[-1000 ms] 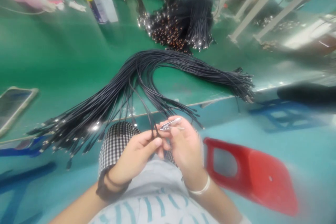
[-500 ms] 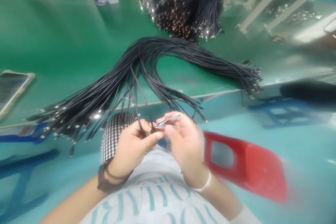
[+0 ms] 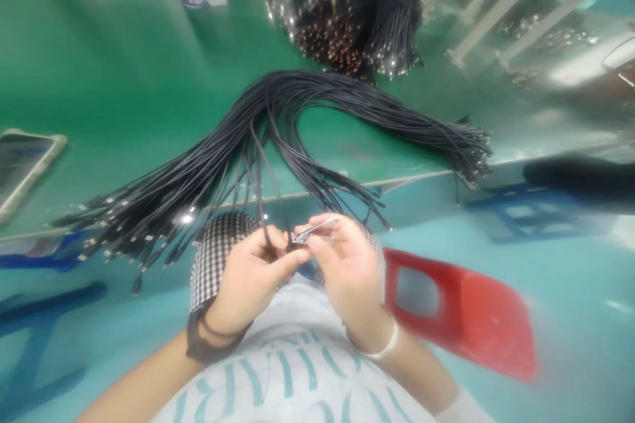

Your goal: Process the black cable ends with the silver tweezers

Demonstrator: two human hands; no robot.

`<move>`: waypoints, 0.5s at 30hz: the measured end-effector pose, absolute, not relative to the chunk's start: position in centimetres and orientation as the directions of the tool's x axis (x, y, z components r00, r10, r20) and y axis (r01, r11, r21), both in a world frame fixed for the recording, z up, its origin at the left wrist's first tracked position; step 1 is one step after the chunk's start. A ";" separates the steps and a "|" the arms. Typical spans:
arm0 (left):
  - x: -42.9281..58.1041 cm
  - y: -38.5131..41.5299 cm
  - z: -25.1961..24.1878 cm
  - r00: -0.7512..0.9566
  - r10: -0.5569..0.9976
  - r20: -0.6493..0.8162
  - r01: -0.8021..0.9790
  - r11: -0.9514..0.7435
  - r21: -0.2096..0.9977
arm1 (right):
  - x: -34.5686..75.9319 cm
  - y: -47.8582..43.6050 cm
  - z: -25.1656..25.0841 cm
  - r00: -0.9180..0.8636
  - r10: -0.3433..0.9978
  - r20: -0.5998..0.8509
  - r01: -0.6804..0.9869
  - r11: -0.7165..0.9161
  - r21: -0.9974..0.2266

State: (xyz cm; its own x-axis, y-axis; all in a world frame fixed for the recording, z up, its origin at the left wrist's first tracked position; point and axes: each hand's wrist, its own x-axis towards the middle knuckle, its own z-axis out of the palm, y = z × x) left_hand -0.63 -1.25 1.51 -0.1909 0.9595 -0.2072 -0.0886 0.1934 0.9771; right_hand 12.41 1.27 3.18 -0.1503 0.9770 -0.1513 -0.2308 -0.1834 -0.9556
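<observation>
Some thin black cables (image 3: 266,236) in our left hand (image 3: 251,274) adjoin our right hand's (image 3: 350,264) silvery metal tool (image 3: 312,230), likely end-work needing steadiness next.

Below the frame's centre, the bare left hand (image 3: 251,264) and bare right hand (image 3: 350,271) sat close together, both pinching, thumbs (image 3: 290,262) turned inward.

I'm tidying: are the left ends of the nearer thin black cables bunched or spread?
Spread: the thin black cables fan out, silver-tipped connectors overhanging the green tabletop.
</observation>
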 end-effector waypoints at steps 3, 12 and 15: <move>-0.5 -1.2 1.5 -0.190 0.955 -0.226 -0.101 0.210 0.973 | 12.3 1.3 3.1 -0.125 0.980 -0.158 -0.200 -0.181 -0.963; -0.5 -1.2 1.5 -0.165 0.948 -0.271 -0.080 0.261 0.962 | 12.5 1.5 2.3 -0.155 0.964 -0.215 -0.359 -0.258 -0.897; -0.6 -0.9 1.5 -0.147 0.944 -0.294 -0.059 0.288 0.956 | 12.4 1.4 2.5 -0.218 0.963 -0.160 -0.382 -0.235 -0.894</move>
State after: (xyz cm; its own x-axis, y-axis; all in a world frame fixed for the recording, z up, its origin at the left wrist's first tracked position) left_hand -0.58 -0.90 1.47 -0.1471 0.9444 -0.2941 -0.0592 0.2884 0.9557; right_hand 12.42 1.44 2.45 -0.2179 0.9627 -0.1602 -0.3824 -0.2352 -0.8935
